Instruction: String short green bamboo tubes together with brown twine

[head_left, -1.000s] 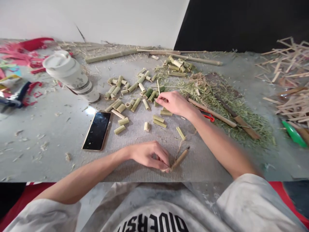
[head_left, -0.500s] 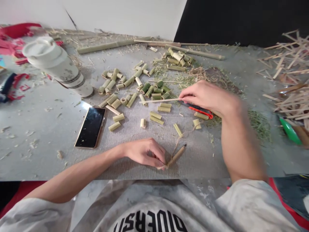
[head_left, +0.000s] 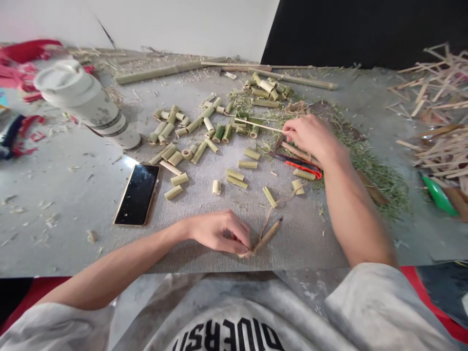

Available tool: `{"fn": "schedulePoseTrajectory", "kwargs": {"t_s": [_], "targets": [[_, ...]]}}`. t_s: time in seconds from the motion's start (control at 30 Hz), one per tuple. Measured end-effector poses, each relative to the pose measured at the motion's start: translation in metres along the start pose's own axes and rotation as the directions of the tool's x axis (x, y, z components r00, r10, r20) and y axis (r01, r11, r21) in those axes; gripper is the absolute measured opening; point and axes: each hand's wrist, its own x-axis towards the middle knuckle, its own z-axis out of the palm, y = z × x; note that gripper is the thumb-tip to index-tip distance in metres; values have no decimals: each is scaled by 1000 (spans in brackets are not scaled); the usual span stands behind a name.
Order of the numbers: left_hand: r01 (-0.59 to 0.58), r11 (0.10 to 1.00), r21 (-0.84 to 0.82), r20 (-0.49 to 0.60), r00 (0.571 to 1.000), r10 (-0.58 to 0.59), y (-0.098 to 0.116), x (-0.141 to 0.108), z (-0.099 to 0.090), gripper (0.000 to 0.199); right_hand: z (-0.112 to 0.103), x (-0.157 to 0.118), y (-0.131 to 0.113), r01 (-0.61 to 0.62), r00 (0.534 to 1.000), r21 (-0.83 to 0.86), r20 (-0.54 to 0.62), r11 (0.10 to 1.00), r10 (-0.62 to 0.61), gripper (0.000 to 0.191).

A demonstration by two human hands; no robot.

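Note:
My left hand (head_left: 223, 231) rests on the near part of the table, thumb and fingers pinched on the end of a twine-tied piece of wood (head_left: 269, 234) with a dark tip. A length of twine (head_left: 270, 210) trails from it toward a short bamboo piece (head_left: 298, 186). Farther off on the right, my right hand (head_left: 310, 136) grips one end of a thin wooden stick (head_left: 258, 125), which points left over the green bamboo pieces (head_left: 226, 133). Below that hand lie a tool with red-orange handles (head_left: 302, 166) and a wooden-handled tool (head_left: 297, 151), partly hidden.
Cut bamboo pieces (head_left: 175, 158) lie scattered over the table (head_left: 73, 209). At left are a phone (head_left: 137, 195) and a lidded white cup (head_left: 91, 105). Long bamboo lengths (head_left: 161, 70) lie at the back. Green shavings (head_left: 391, 190) and piled thin sticks (head_left: 446, 97) are at right.
My right hand has moved slightly away from me, carrying the thin stick, whose free end has shifted up and right. Tools beneath it show more. My left hand has stayed put.

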Motion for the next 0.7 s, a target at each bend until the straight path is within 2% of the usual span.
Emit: {"fn": "schedulePoseTrajectory", "kwargs": {"t_s": [0.1, 0.13, 0.3, 0.4, 0.47, 0.6, 0.7], "targets": [[-13, 1000, 3, 3, 1000, 13, 0, 0, 0, 27, 3, 0, 1, -69, 996, -18, -63, 997, 68, 24], [-17, 1000, 2, 5, 1000, 17, 0, 0, 0, 28, 4, 0, 1, -55, 997, -27, -58, 998, 53, 24], [-12, 1000, -3, 11, 1000, 12, 0, 0, 1, 29, 5, 1, 6, 123, 983, 52, 134, 991, -129, 21], [-3, 1000, -5, 12, 1000, 3, 0, 0, 0, 28, 2, 3, 8, 171, 969, 82, 164, 982, -183, 23], [-2, 1000, -4, 11, 1000, 2, 0, 0, 0, 28, 1, 3, 5, 158, 978, 96, 120, 983, -169, 24], [7, 1000, 1, 11, 1000, -7, 1, 1, 0, 28, 1, 2, -12, 60, 998, 91, -37, 994, -56, 30], [12, 1000, -4, 9, 1000, -12, 2, 1, 0, 26, 5, 2, -26, -7, 998, 58, -69, 998, 11, 32]]}}
